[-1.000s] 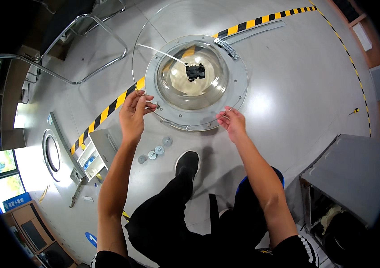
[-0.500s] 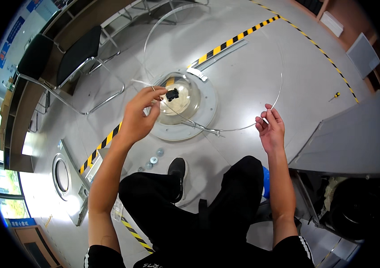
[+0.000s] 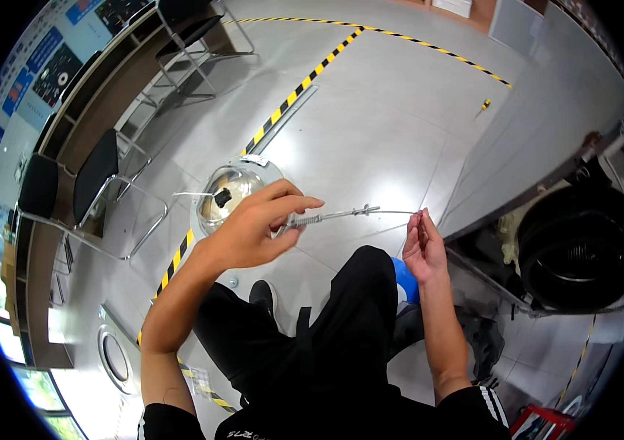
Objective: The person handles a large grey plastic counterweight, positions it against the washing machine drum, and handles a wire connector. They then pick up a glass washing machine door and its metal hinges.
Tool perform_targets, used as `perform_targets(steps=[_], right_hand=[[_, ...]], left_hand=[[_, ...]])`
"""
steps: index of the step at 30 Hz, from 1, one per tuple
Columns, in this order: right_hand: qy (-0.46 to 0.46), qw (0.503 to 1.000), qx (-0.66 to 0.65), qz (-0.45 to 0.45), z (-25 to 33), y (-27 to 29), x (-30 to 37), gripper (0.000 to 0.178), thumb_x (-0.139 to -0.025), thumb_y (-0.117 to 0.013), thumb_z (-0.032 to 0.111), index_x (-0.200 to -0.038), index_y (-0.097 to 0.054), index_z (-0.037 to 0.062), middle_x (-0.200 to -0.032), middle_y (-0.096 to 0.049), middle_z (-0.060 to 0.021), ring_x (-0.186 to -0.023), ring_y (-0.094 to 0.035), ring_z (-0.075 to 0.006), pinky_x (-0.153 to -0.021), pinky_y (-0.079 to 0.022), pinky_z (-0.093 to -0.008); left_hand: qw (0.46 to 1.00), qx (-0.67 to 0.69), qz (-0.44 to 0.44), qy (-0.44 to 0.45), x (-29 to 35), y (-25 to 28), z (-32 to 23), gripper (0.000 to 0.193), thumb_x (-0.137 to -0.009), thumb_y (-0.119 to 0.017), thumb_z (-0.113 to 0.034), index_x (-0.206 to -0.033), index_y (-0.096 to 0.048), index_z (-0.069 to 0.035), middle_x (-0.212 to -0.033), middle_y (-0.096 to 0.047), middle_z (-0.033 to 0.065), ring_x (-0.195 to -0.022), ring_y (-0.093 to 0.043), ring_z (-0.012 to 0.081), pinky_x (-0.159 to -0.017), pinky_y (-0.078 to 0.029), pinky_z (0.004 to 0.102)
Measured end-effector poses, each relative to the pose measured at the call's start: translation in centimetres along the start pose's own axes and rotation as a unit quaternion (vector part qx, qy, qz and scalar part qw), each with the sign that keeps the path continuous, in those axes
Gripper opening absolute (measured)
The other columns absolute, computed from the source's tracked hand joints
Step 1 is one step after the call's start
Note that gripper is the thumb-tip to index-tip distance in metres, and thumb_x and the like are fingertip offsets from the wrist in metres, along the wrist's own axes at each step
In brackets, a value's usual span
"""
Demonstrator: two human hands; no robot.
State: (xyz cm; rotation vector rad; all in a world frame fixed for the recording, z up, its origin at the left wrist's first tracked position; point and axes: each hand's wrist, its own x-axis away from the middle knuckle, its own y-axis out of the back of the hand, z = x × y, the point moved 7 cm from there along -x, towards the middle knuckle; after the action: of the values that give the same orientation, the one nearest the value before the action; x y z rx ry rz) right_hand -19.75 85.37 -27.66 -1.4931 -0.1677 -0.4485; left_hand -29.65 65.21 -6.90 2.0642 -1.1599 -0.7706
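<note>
Between my hands is a thin wire clamp ring (image 3: pixel 396 212) with a coil spring and rod section (image 3: pixel 319 218), seen almost edge-on. My left hand (image 3: pixel 257 224) grips its spring end, thumb and fingers closed round it. Fingertips of my right hand (image 3: pixel 426 246) pinch the bare wire on the other side. Beyond my left hand, a clear glass bowl (image 3: pixel 228 183) in a grey round frame rests on the floor, partly hidden by that hand. A black lump (image 3: pixel 222 197) and a white strip show at the bowl.
At my right stands a grey machine cabinet (image 3: pixel 547 139) with a round black opening (image 3: pixel 580 253). A yellow-black screwdriver (image 3: pixel 486 105) lies on the floor. Lower left is a panel with a round hole (image 3: pixel 114 352). Chairs (image 3: pixel 99 172) stand far left; a red toolbox (image 3: pixel 543 425) sits lower right.
My view has swung right toward the cabinet. The wire ring, earlier a wide loop, now appears nearly edge-on. My hands are closer together, the left one nearer the spring.
</note>
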Motion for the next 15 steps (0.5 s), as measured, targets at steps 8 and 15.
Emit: perform_targets(steps=[8, 15], right_hand=[[0.095, 0.974, 0.199, -0.046, 2.2, 3.3, 4.3, 0.027, -0.089, -0.05, 0.027, -0.073, -0.055, 0.0056, -0.062, -0.058, -0.0057, -0.049, -0.055, -0.0119, -0.043, -0.045, -0.0207], [0.504, 0.688, 0.521, 0.026, 4.6, -3.4, 8.4, 0.013, -0.078, -0.06, 0.004, -0.09, -0.058, -0.0015, -0.085, -0.059, -0.0106, -0.079, -0.058, -0.018, -0.072, -0.047, -0.0271]], left_hand=[[1.0, 0.018, 0.002, 0.005, -2.5, -3.0, -1.3, 0.018, -0.076, -0.064, -0.007, -0.093, -0.064, -0.001, -0.058, -0.047, 0.0061, -0.052, -0.041, 0.0152, -0.049, -0.032, 0.0268], [0.996, 0.071, 0.054, 0.03, -4.7, -5.8, 0.5, 0.015, -0.076, -0.065, -0.009, -0.087, -0.065, 0.001, -0.057, -0.054, 0.006, -0.05, -0.048, 0.0114, -0.047, -0.034, 0.0243]])
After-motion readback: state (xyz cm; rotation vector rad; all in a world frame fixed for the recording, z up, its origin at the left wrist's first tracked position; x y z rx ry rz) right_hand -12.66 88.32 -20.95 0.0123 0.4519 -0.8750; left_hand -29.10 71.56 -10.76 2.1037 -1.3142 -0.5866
